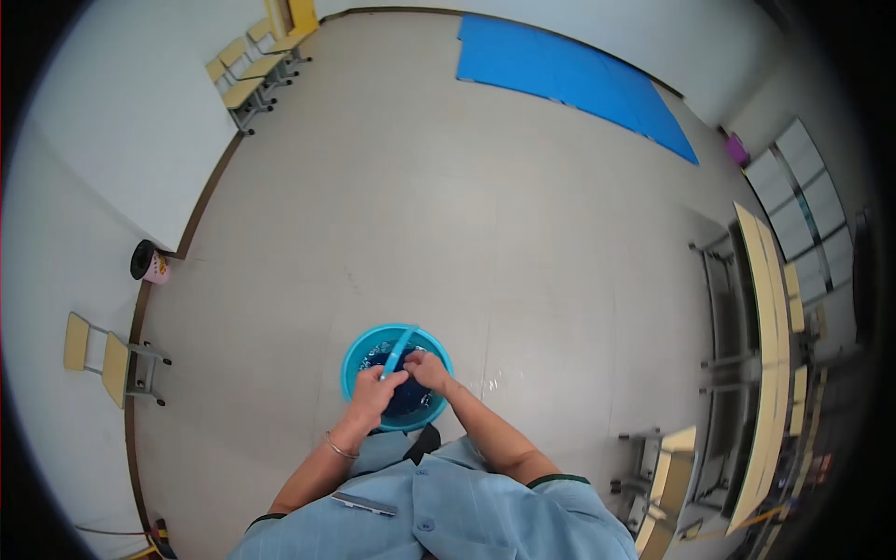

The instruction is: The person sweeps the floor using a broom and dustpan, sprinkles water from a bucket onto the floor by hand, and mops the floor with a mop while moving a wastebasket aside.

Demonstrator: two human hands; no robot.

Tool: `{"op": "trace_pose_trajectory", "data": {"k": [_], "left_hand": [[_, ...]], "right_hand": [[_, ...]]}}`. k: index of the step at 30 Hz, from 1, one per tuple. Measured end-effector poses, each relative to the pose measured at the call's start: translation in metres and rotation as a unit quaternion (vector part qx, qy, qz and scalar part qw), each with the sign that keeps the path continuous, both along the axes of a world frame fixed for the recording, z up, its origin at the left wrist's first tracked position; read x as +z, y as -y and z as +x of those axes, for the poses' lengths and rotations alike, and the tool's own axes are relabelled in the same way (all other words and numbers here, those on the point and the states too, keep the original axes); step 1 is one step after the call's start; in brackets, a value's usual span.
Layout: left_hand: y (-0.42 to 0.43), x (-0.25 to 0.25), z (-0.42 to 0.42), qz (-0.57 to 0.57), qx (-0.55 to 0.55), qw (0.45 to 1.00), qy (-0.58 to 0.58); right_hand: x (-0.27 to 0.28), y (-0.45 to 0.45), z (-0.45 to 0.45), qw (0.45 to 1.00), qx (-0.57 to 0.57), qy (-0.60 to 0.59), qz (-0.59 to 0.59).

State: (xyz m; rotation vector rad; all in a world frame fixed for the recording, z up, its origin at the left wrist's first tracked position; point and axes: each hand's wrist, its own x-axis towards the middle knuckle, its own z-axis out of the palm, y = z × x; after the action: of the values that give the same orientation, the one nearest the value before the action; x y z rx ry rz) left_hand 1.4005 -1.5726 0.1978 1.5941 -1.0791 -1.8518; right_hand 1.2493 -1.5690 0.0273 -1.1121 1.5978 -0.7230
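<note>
The head view shows a teal bucket on the grey floor, close in front of the person, with something dark blue inside. The left hand has its grip clamped on the lower end of a light-blue strip slanting over the bucket. The right hand hovers beside it, fingers bent; whether its grip is apart or together, I cannot tell.

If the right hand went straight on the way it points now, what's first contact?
Likely the flat light-blue strip slanting over the round turquoise plastic bucket, just ahead of the right hand. Depth is unclear; it might pass above or below.
</note>
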Motion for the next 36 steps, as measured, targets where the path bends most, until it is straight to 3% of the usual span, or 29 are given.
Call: {"op": "trace_pose_trajectory", "data": {"k": [1,3,4,5,7,8,9,10,12,14,16,19,20,21,22,23,24,26,28,32,33,36], "left_hand": [[0.026,0.003,-0.007,-0.017,-0.008,1.000,0.000],[0.078,0.010,-0.019,-0.033,-0.030,0.999,-0.025],[0.102,0.002,-0.020,-0.091,-0.072,0.993,0.009],[0.133,-0.004,-0.021,-0.155,-0.118,0.980,0.045],[0.187,-0.009,-0.031,-0.142,-0.112,0.983,-0.008],[0.214,-0.007,-0.035,-0.130,-0.111,0.985,-0.008],[0.245,-0.002,-0.039,-0.121,-0.113,0.986,-0.002],[0.271,0.002,-0.043,-0.095,-0.095,0.991,-0.005],[0.326,0.011,-0.051,-0.047,-0.069,0.997,-0.007],[0.379,0.005,-0.061,-0.026,-0.027,0.999,0.009],[0.435,-0.020,-0.067,-0.005,-0.005,1.000,-0.005],[0.510,-0.053,-0.080,-0.059,0.023,0.998,0.019],[0.537,-0.022,-0.088,-0.031,0.076,0.997,-0.008],[0.568,-0.021,-0.094,-0.030,0.108,0.994,0.002],[0.591,-0.025,-0.091,-0.021,0.136,0.990,0.018],[0.612,-0.029,-0.084,-0.008,0.159,0.987,0.037],[0.637,-0.030,-0.078,0.001,0.185,0.982,0.046],[0.672,-0.020,-0.071,0.019,0.231,0.973,0.019],[0.719,-0.008,-0.070,0.015,0.274,0.961,0.005],[0.818,0.002,-0.065,0.029,0.310,0.949,-0.046],[0.843,0.000,-0.067,0.026,0.309,0.949,-0.054],[0.910,-0.008,-0.066,-0.001,0.274,0.961,-0.037]], "right_hand": [[-0.010,0.033,0.002,0.997,0.026,-0.070,-0.004],[-0.029,0.100,-0.006,0.985,0.008,-0.117,0.126],[-0.043,0.126,-0.015,0.984,0.035,-0.123,0.127],[-0.074,0.162,-0.022,0.982,0.057,-0.130,0.121],[-0.176,0.198,-0.029,0.977,-0.017,-0.211,0.012],[-0.148,0.226,-0.033,0.992,-0.057,0.014,0.113],[-0.125,0.253,-0.038,0.944,-0.129,0.197,0.231],[-0.113,0.277,-0.040,0.897,-0.158,0.315,0.266],[-0.051,0.333,-0.058,0.813,-0.133,0.445,0.351],[-0.002,0.393,-0.097,0.766,-0.065,0.545,0.334],[0.008,0.456,-0.151,0.767,-0.049,0.571,0.287],[-0.046,0.569,-0.198,0.849,-0.303,0.376,0.216],[-0.052,0.611,-0.197,0.851,-0.339,0.341,0.212],[-0.049,0.679,-0.188,0.854,-0.369,0.311,0.195],[-0.072,0.753,-0.181,0.844,-0.347,0.400,0.078],[0.008,0.811,-0.173,0.842,-0.223,0.488,0.053],[0.070,0.869,-0.159,0.837,-0.128,0.529,-0.054],[0.187,0.951,-0.139,0.855,-0.118,0.493,-0.110],[0.230,1.012,-0.127,0.892,-0.145,0.394,-0.165],[0.174,1.069,-0.091,0.909,-0.092,0.344,-0.219],[0.143,1.064,-0.077,0.908,-0.050,0.341,-0.238],[0.018,1.040,-0.040,0.967,0.140,0.164,-0.136]]}}
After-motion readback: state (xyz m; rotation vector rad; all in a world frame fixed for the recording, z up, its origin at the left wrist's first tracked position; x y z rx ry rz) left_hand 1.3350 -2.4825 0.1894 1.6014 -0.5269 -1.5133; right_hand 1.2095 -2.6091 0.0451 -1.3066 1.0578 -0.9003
